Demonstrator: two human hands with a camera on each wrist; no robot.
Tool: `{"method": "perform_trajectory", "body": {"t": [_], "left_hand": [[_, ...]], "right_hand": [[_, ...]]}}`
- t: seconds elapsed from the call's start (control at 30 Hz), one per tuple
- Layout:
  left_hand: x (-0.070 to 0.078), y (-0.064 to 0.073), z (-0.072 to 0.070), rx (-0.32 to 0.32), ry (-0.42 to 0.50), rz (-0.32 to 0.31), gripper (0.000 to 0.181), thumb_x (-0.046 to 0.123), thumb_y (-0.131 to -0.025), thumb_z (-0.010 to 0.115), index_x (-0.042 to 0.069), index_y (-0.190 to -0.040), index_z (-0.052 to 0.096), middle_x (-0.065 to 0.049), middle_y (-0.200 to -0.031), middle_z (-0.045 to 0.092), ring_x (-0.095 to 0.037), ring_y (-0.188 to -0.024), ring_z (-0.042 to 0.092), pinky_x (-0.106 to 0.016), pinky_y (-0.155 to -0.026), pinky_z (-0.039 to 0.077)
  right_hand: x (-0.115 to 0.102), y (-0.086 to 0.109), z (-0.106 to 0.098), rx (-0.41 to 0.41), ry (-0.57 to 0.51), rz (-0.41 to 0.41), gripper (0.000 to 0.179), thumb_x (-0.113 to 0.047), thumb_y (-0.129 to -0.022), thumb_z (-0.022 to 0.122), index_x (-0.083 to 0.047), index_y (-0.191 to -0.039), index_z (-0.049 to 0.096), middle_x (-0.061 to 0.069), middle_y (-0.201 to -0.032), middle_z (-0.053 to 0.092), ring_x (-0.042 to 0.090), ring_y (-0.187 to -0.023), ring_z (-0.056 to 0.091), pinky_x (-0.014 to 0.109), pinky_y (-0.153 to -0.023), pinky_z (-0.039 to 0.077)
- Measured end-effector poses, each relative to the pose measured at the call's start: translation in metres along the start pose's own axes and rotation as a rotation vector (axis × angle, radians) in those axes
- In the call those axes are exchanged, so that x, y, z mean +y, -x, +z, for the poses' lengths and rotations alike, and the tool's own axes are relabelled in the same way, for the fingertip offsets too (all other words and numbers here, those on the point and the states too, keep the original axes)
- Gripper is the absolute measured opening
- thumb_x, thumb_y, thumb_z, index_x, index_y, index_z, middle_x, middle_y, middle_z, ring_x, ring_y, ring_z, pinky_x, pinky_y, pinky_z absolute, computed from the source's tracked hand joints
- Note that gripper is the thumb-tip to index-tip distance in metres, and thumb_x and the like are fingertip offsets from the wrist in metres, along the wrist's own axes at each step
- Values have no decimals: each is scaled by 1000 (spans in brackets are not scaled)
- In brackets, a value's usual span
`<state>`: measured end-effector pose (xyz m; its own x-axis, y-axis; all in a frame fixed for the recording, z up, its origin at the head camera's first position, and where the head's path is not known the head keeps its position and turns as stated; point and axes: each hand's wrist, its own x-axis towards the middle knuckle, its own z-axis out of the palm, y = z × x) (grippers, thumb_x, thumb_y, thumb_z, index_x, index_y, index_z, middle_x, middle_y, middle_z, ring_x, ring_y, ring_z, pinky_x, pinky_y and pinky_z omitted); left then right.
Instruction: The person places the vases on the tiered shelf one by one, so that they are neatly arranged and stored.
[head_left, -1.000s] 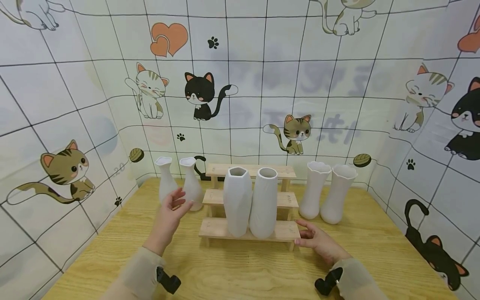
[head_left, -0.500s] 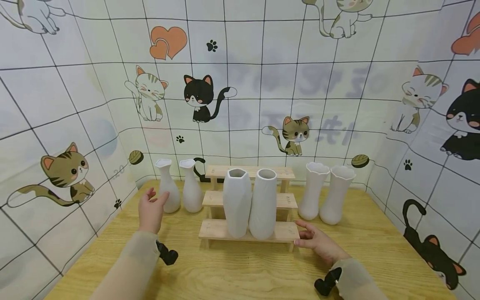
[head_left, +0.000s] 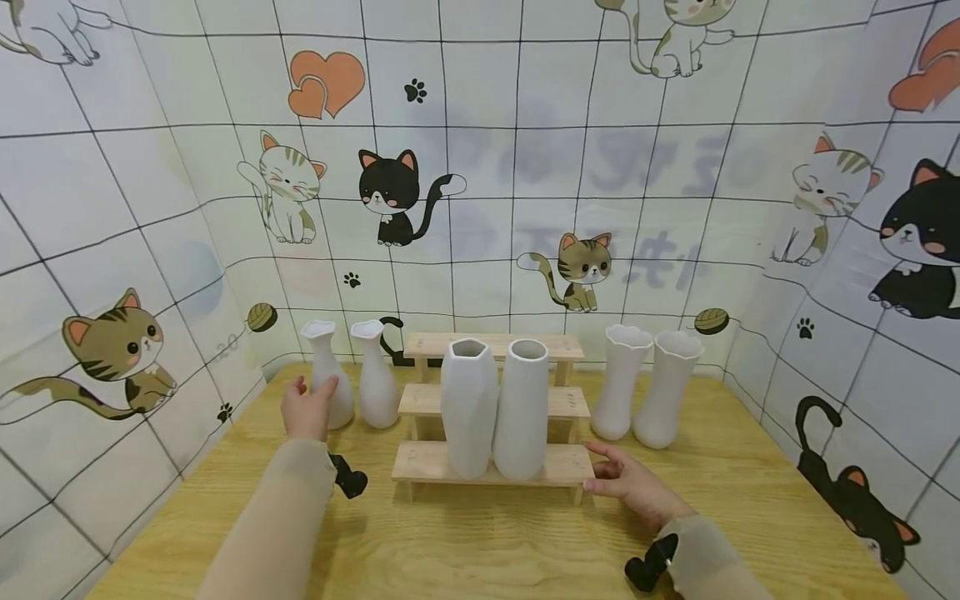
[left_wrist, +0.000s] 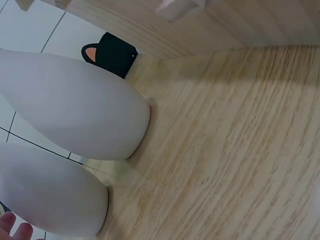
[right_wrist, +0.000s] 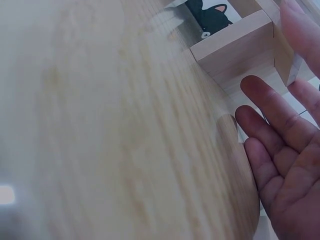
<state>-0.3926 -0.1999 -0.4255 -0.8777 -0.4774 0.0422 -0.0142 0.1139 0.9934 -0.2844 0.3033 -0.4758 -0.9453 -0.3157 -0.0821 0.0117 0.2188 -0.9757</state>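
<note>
Two white narrow-necked vases stand at the back left, the left vase [head_left: 321,358] and the right vase [head_left: 378,396]. My left hand [head_left: 306,410] is at the left one, thumb overlapping its body and fingers at its left side. In the left wrist view only fingertips [left_wrist: 21,232] show beside its lower body. My right hand [head_left: 633,482] holds the right end of the lowest step of a three-step wooden stand [head_left: 427,462], thumb and forefinger on either side; its other fingers are half bent. A faceted white vase [head_left: 468,408] and a round-mouthed white vase [head_left: 522,408] stand on that step.
Two white vases with scalloped rims, one [head_left: 620,387] beside another [head_left: 667,396], stand right of the stand. A wood-grain table [head_left: 480,550] carries everything. Cat-patterned sheets [head_left: 480,167] form the back and sides.
My left hand has moved left from in front of the two narrow-necked vases to the left one. My right hand stays at the stand's end. The view has shifted slightly.
</note>
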Motion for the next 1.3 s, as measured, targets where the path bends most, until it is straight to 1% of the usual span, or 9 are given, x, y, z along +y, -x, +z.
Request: {"method": "perform_trajectory", "body": {"t": [0.1, 0.23, 0.37, 0.47, 0.67, 0.8, 1.0, 1.13, 1.3], "left_hand": [[-3, -5, 2, -24, -14, -18, 91, 35, -86, 70, 3, -153, 18, -20, -156, 20, -40, -139, 25, -54, -110, 24], [-6, -11, 4, -59, -66, -6, 93, 28, -85, 72, 2, -153, 14, -24, -154, 21, -43, -137, 27, -56, -109, 24], [-5, -13, 4, -78, -123, 23, 90, 23, -85, 72, 0, -152, 16, -28, -150, 28, -46, -134, 31, -57, -108, 26], [-3, -12, 4, -86, -169, 40, 85, 20, -85, 71, -2, -150, 21, -29, -147, 33, -46, -132, 34, -57, -107, 27], [-2, -8, 3, -69, -274, 25, 82, 26, -86, 72, -1, -149, 26, -32, -144, 33, -49, -130, 34, -59, -105, 30], [-8, -14, 5, -55, -248, 6, 84, 28, -85, 74, 0, -150, 28, -30, -145, 31, -48, -131, 33, -59, -105, 30], [-12, -16, 7, -17, -162, 24, 82, 20, -82, 75, -5, -146, 30, -30, -142, 38, -46, -129, 38, -57, -106, 30], [-13, -15, 8, -18, -130, 18, 83, 18, -82, 74, -5, -146, 27, -30, -143, 38, -46, -130, 37, -56, -107, 29], [-15, -16, 8, -36, -122, -7, 84, 18, -83, 74, -4, -147, 26, -29, -144, 36, -45, -131, 36, -55, -107, 29]], "right_hand": [[0, -1, 0, -4, -2, -3, 82, -16, -89, 70, 5, -150, 18, 22, -127, 55, 27, -113, 56, 54, -100, 33], [1, -2, 0, -9, -6, -7, 83, -16, -89, 70, 6, -150, 17, 22, -127, 56, 26, -112, 56, 53, -100, 34], [1, -2, 0, -7, -8, -7, 83, -16, -90, 70, 5, -150, 17, 22, -127, 56, 27, -113, 56, 53, -100, 34], [1, -1, 1, -6, -11, -5, 83, -16, -89, 70, 5, -150, 17, 22, -127, 55, 28, -113, 56, 55, -100, 33], [0, -1, 0, -9, -18, 6, 82, -16, -90, 70, 5, -150, 17, 21, -127, 56, 28, -113, 56, 55, -100, 33], [0, -1, 0, -9, -18, 10, 81, -17, -90, 69, 4, -150, 18, 20, -126, 57, 27, -112, 57, 55, -100, 33], [-2, -1, 1, 0, -13, 18, 83, -18, -89, 70, 4, -150, 18, 22, -128, 55, 28, -113, 56, 55, -100, 34], [-2, 0, 1, 7, -10, 24, 84, -18, -89, 71, 4, -150, 18, 22, -129, 55, 28, -114, 56, 55, -101, 34], [-2, 0, 1, 8, -6, 27, 84, -18, -89, 71, 3, -150, 18, 22, -129, 55, 28, -113, 55, 56, -100, 33]]}}
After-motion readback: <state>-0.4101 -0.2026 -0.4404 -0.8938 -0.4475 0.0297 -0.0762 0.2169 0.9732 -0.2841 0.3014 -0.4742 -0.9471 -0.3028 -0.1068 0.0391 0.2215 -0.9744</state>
